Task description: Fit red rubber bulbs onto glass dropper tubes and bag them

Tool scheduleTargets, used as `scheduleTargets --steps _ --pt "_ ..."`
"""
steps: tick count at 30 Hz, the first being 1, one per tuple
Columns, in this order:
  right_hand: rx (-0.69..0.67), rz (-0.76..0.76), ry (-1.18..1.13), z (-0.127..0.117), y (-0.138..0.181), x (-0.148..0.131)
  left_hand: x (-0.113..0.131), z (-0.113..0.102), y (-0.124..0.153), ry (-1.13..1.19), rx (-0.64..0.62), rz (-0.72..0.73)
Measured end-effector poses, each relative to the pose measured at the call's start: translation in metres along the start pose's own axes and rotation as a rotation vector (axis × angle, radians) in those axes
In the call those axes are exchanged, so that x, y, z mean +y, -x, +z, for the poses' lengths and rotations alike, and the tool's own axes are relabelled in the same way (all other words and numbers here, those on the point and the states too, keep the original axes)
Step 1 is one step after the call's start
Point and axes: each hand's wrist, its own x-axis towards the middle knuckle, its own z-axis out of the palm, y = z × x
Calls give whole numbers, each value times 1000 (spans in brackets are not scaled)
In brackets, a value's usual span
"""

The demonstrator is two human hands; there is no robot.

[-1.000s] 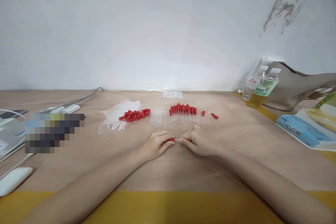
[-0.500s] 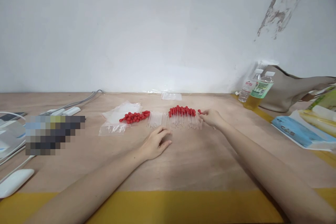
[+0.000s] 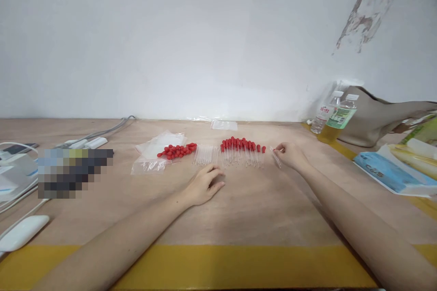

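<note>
My left hand [image 3: 205, 185] rests on the wooden table [image 3: 239, 209] with its fingers loosely apart and nothing in them, just in front of a bunch of bare glass tubes [image 3: 205, 155]. My right hand [image 3: 291, 154] reaches further right and pinches the top end of a lone glass dropper [image 3: 276, 158] lying aslant. Between the hands stands a row of finished droppers with red bulbs [image 3: 242, 150]. A heap of loose red rubber bulbs [image 3: 176, 150] lies left of the tubes, partly on clear plastic bags [image 3: 152, 157].
Two plastic bottles [image 3: 336, 111] and a beige bag [image 3: 382, 113] stand at the back right, with a blue packet [image 3: 385, 170] nearer. A white mouse [image 3: 22, 232], cables [image 3: 102, 132] and devices lie at the left. Yellow tape [image 3: 239, 263] marks the near edge.
A second ago both hands held one dropper at the front centre. My right hand carried it to the row's right end, then shifted right to the lone dropper. My left hand stayed down.
</note>
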Motion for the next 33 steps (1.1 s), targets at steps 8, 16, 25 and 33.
scheduleTargets --steps 8,16,25,33 --pt "-15 -4 130 17 8 6 -3 0 0 -12 -4 6" --pt "-105 2 91 19 10 -1 -4 -8 -4 -245 197 -60" --pt "-156 -3 165 24 6 -5 -81 -80 -58 -368 154 -535" --pt "-106 14 135 20 12 -4 -100 -74 -86 -204 97 -642"
